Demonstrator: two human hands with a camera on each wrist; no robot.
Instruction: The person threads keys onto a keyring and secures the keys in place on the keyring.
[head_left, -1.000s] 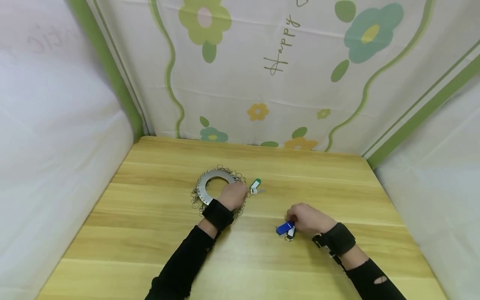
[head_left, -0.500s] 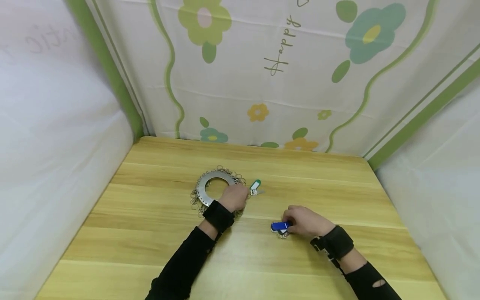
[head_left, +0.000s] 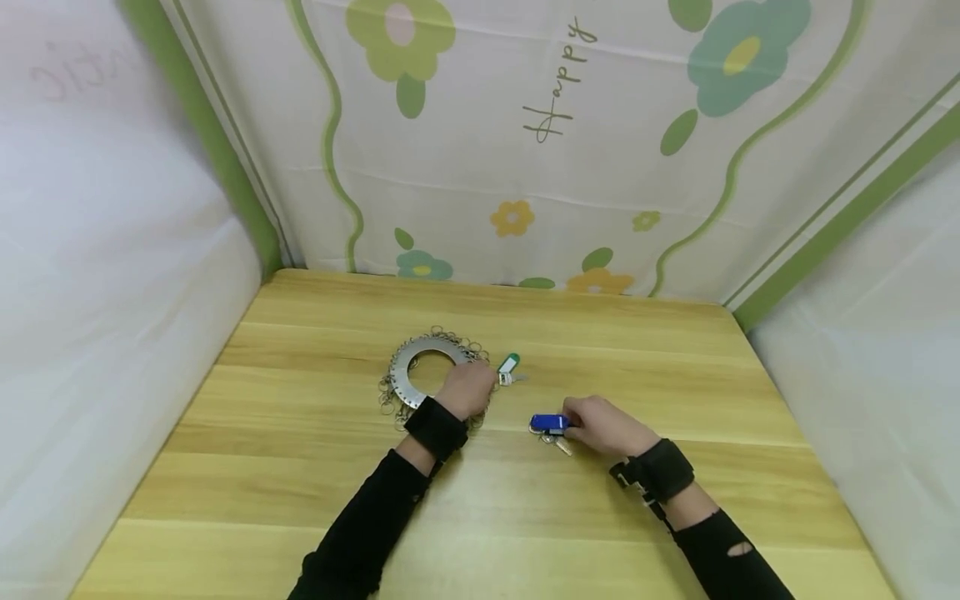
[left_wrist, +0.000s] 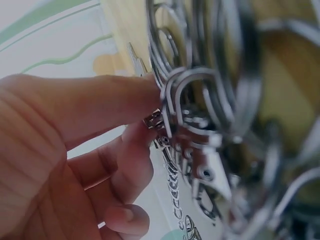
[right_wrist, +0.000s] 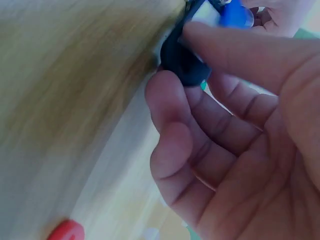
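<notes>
1 blk tag (right_wrist: 180, 62) pinched in R hand (head_left: 606, 427), blue tag (head_left: 549, 422) + key (head_left: 563, 447) alongside | L hand (head_left: 467, 390) grips metal ring (head_left: 400, 377) edge | green tag (head_left: 509, 363) nr L hand

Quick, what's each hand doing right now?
Left hand: closed, pinching the edge of the metal ring.
Right hand: closed, holding a black key tag, with a blue key tag beside it.

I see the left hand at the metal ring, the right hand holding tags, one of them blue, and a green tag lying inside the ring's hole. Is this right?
No: the green tag is not inside the hole. The head view shows it on the table, beside the metal ring. The rest stands: the left hand at the ring, the right hand holding tags, one blue.
</notes>
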